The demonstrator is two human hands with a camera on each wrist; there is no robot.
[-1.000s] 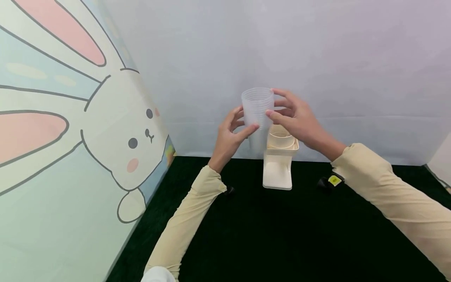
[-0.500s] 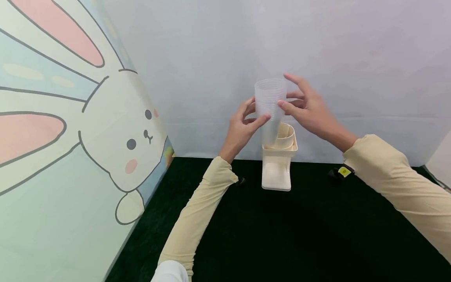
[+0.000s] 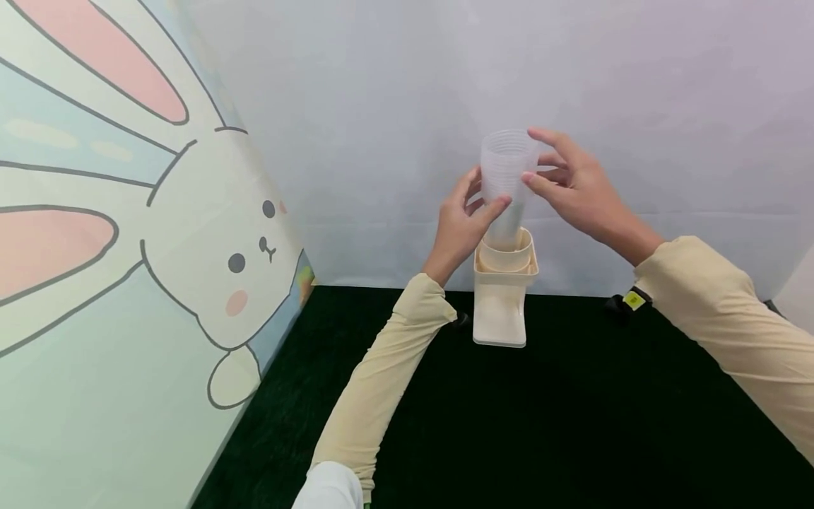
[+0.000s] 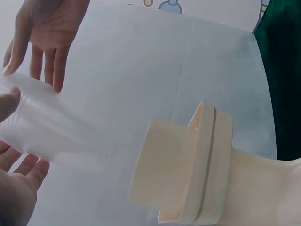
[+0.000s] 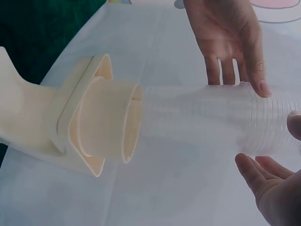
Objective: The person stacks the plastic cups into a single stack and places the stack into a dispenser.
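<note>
No readable text anywhere; yellow tag [image 3: 634,300] on right wrist strap too small to read.

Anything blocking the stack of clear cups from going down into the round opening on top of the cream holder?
Nothing visible. The stack of cups, held by the left hand and right hand, already has its bottom end at the holder opening, which looks clear.

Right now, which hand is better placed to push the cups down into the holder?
Probably the right hand: its fingers sit high by the rim of the cups, over the holder. The left hand grips their side lower down.
</note>
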